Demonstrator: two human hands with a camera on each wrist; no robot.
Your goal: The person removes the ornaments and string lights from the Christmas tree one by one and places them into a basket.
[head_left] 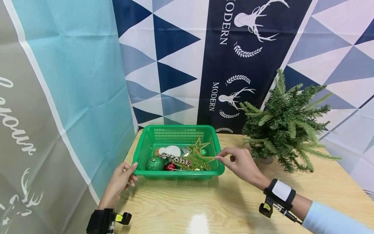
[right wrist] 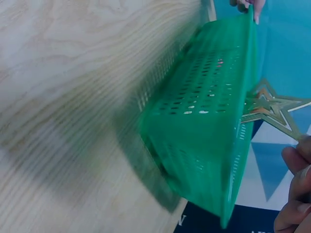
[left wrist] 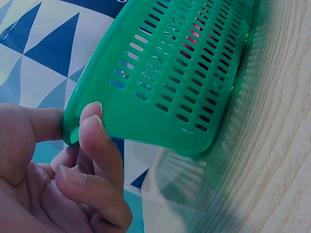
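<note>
green slotted basket (head_left: 152,138) w/ gold star (head_left: 196,155), green & red baubles (head_left: 155,163); backdrop (head_left: 175,65) at 12 o'clock navy/white triangles.

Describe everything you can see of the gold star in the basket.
The gold star is a flat, glittery cut-out of nested star outlines, seemingly card or thin plastic. It lies tilted atop the ornaments in the green basket, one point reaching over the right rim. The right hand pinches that point; the left hand holds the basket's left corner.

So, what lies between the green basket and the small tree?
The right hand, pinching the gold star over the basket rim near the tree; head view.
</note>
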